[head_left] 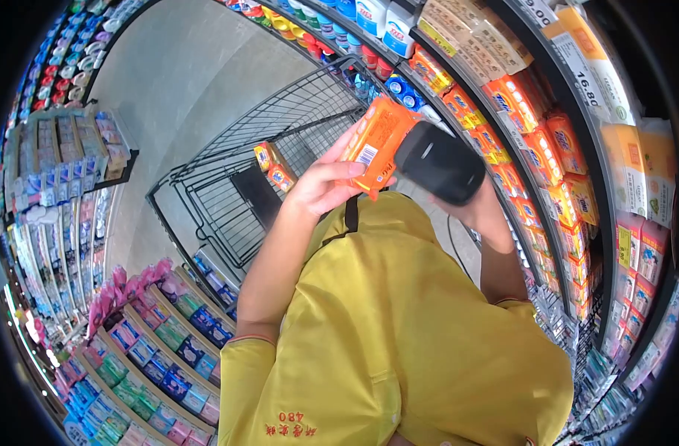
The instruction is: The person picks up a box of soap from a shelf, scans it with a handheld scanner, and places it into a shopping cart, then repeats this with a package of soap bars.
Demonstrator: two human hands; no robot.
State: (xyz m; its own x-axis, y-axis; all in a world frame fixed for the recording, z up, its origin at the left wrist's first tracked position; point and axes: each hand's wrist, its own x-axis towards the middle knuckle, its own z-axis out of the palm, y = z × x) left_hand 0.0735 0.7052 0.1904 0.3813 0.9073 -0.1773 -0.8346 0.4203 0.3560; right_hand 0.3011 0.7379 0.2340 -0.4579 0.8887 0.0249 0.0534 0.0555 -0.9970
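Barcoded orange packet (382, 141), "480" shirt (414, 312), "16.80" tag (579, 73)

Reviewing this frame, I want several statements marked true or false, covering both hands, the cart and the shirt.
1. The left hand holds an orange packet. True.
2. The right hand is empty. False: it holds a black device.
3. A barcode on the packet faces the camera. True.
4. The cart is empty. False: orange-and-yellow packaging is inside.
5. The wearer's shirt is blue. False: it is yellow.
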